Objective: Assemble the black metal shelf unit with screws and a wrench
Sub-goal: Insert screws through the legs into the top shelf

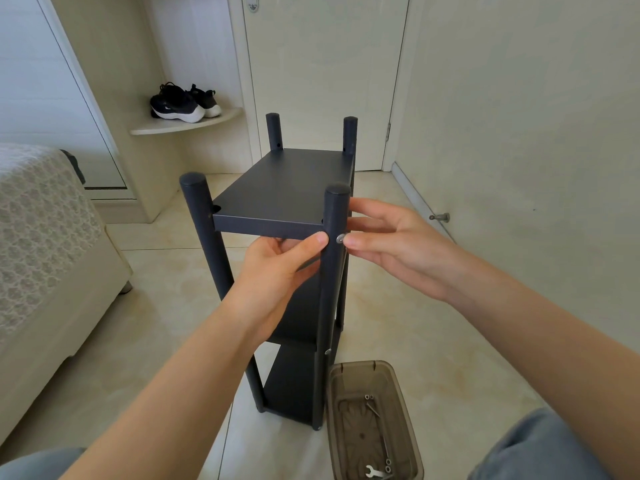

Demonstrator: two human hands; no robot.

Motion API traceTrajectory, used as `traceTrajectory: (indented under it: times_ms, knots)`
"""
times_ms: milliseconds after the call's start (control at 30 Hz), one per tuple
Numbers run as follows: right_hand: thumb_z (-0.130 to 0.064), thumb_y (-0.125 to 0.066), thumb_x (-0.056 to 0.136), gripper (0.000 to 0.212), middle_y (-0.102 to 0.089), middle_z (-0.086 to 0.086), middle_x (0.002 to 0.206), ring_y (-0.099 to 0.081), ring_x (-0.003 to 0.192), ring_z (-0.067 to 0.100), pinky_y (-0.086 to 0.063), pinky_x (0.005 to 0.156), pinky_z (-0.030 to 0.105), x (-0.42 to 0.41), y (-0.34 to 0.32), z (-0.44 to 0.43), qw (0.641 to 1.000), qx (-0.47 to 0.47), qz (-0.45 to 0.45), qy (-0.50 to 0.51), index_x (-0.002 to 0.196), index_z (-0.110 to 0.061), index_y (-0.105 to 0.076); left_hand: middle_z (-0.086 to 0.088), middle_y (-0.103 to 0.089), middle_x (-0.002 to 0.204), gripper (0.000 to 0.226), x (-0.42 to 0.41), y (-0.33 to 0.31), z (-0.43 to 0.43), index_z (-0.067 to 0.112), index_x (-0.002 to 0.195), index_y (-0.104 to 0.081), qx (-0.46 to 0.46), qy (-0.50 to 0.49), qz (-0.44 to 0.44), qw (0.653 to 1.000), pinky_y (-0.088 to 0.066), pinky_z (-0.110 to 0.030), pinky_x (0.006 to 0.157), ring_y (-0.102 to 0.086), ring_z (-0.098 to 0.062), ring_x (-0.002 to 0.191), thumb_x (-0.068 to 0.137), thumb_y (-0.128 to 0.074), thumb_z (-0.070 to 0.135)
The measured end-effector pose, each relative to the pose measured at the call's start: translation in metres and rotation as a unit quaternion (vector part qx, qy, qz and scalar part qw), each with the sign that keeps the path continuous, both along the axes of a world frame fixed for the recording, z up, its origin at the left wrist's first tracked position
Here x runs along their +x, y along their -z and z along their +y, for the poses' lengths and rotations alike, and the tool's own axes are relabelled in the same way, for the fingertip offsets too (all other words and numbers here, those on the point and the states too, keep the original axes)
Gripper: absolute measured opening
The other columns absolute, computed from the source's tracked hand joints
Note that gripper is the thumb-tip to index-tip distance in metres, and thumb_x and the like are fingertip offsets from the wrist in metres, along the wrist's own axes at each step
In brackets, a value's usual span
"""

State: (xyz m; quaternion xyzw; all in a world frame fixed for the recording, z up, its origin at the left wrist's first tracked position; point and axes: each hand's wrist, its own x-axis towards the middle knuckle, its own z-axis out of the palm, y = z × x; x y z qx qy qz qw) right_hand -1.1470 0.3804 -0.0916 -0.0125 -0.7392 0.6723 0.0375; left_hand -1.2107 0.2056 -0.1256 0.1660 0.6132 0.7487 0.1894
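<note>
Four posts (334,209); two shoes (176,107); one wrench (374,473)

Floor (398,323) — we see pale glossy tile | black shelf unit (287,188) stands upright on it on its posts | brown see-through tray (405,410) sits on the tile just beside the unit's near right post | bed (52,254) rests on it at left
</note>
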Motion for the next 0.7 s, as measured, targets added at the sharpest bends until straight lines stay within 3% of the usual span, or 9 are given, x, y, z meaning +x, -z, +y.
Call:
traceTrajectory:
  times_ms: [133, 200, 267, 300, 333, 400, 467, 567, 700]
  knots:
    - [-0.002, -0.068, 0.087, 0.047, -0.07, 0.004, 0.119, -0.063, 0.117, 0.019, -0.043, 0.109, 0.046, -0.003, 0.003, 0.003, 1.0, 0.0, 0.009, -0.005, 0.126, -0.027, -0.064, 0.013, -0.077, 0.077, 0.01, 0.007, -0.015, -0.014, 0.022, 0.092, -0.072, -0.203, -0.09, 0.116, 0.968, -0.057, -0.028, 0.085, -0.074, -0.003, 0.075, 0.09, -0.072, 0.032]
    - [-0.001, -0.069, 0.087, 0.046, -0.071, 0.003, 0.117, -0.065, 0.115, 0.017, -0.045, 0.108, 0.044, -0.004, 0.004, 0.004, 1.0, -0.007, 0.013, -0.006, 0.122, -0.03, -0.066, 0.017, -0.072, 0.063, 0.017, 0.011, -0.023, -0.023, 0.025, 0.079, -0.071, -0.28, -0.168, 0.282, 0.902, -0.055, -0.024, 0.076, -0.07, 0.004, 0.067, 0.088, -0.072, 0.038]
    - [0.0, -0.069, 0.086, 0.046, -0.072, 0.003, 0.116, -0.066, 0.113, 0.017, -0.046, 0.107, 0.042, -0.005, 0.004, 0.006, 1.0, -0.016, 0.015, -0.01, 0.121, -0.03, -0.066, 0.024, -0.068, 0.068, 0.017, 0.012, -0.033, -0.028, 0.025, 0.081, -0.072, -0.274, -0.242, 0.463, 0.807, -0.054, -0.03, 0.082, -0.068, 0.003, 0.082, 0.084, -0.074, 0.042]
    - [0.001, -0.069, 0.086, 0.046, -0.072, 0.004, 0.116, -0.066, 0.113, 0.017, -0.046, 0.107, 0.041, -0.005, 0.005, 0.006, 1.0, -0.019, 0.015, -0.014, 0.122, -0.028, -0.066, 0.026, -0.067, 0.082, 0.022, 0.012, -0.036, -0.028, 0.024, 0.09, -0.074, -0.273, -0.245, 0.517, 0.774, -0.05, -0.038, 0.099, -0.066, -0.001, 0.097, 0.082, -0.075, 0.045]
    - [0.001, -0.068, 0.087, 0.046, -0.072, 0.005, 0.116, -0.067, 0.112, 0.018, -0.047, 0.106, 0.04, -0.006, 0.005, 0.006, 1.0, -0.021, 0.015, -0.018, 0.123, -0.027, -0.066, 0.022, -0.067, 0.098, 0.037, 0.01, -0.037, -0.026, 0.024, 0.102, -0.074, -0.293, -0.225, 0.537, 0.758, -0.035, -0.044, 0.115, -0.06, -0.009, 0.117, 0.079, -0.073, 0.052]
    - [0.001, -0.068, 0.087, 0.045, -0.072, 0.006, 0.116, -0.067, 0.111, 0.018, -0.048, 0.105, 0.04, -0.006, 0.004, 0.005, 1.0, -0.021, 0.014, -0.019, 0.123, -0.027, -0.066, 0.014, -0.065, 0.125, 0.066, 0.005, -0.037, -0.02, 0.025, 0.123, -0.068, -0.346, -0.152, 0.52, 0.766, -0.007, -0.044, 0.124, -0.038, -0.015, 0.144, 0.074, -0.061, 0.069]
    - [0.0, -0.068, 0.087, 0.044, -0.072, 0.006, 0.115, -0.067, 0.111, 0.019, -0.048, 0.105, 0.041, -0.007, 0.005, 0.004, 0.999, -0.028, 0.013, -0.018, 0.122, -0.026, -0.067, 0.013, -0.063, 0.134, 0.073, 0.001, -0.035, -0.013, 0.029, 0.129, -0.065, -0.359, -0.099, 0.511, 0.775, 0.002, -0.04, 0.125, -0.026, -0.012, 0.15, 0.074, -0.051, 0.074]
    - [0.0, -0.068, 0.087, 0.043, -0.072, 0.009, 0.115, -0.068, 0.109, 0.021, -0.047, 0.106, 0.042, -0.007, 0.005, 0.005, 0.998, -0.053, 0.006, -0.019, 0.122, -0.024, -0.066, 0.007, -0.068, 0.129, 0.067, -0.002, -0.032, -0.007, 0.03, 0.125, -0.068, -0.345, -0.088, 0.531, 0.769, 0.0, -0.036, 0.124, -0.04, -0.011, 0.144, 0.077, -0.049, 0.073]
    - [-0.002, -0.07, 0.084, 0.047, -0.068, 0.013, 0.122, -0.066, 0.114, 0.025, -0.044, 0.109, 0.046, -0.008, 0.004, 0.008, 0.994, -0.096, -0.018, -0.042, 0.127, -0.021, -0.064, 0.002, -0.073, 0.121, 0.065, -0.005, -0.031, -0.008, 0.027, 0.126, -0.069, -0.316, -0.087, 0.525, 0.785, -0.015, -0.039, 0.12, -0.06, -0.017, 0.127, 0.078, -0.051, 0.067]
